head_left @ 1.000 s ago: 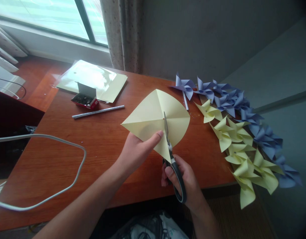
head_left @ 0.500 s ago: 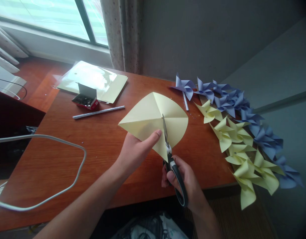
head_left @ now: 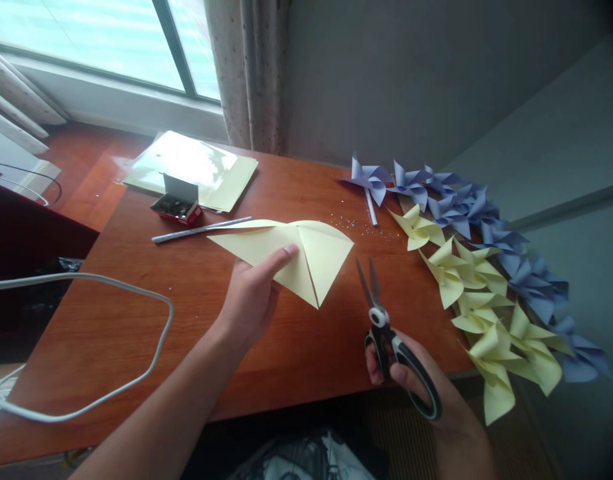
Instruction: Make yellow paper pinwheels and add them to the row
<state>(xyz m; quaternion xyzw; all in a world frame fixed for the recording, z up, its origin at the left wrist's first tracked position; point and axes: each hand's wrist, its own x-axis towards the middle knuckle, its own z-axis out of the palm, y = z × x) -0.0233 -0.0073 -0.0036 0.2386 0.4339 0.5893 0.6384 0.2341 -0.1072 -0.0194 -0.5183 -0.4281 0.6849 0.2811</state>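
My left hand (head_left: 254,293) pinches a pale yellow sheet of paper (head_left: 329,257), thumb on top and fingers hidden beneath. A slit runs from the sheet's near corner in toward its middle, and the paper tilts above the table. To the right, my right hand (head_left: 406,363) grips black and white scissors (head_left: 378,317) by the handles. Their blades are parted, point away from me and stand apart from the paper.
Yellow pinwheels (head_left: 479,310) and purple pinwheels (head_left: 451,207) line the table's right side. At the back left are a small open box (head_left: 179,207), a rolled paper stick (head_left: 201,230) and a plastic-covered paper stack (head_left: 196,170). A white cable (head_left: 166,320) loops over the left.
The scissors have come out of the paper and moved right with my right hand. My left hand has shifted left, tipping the sheet so it looks flatter.
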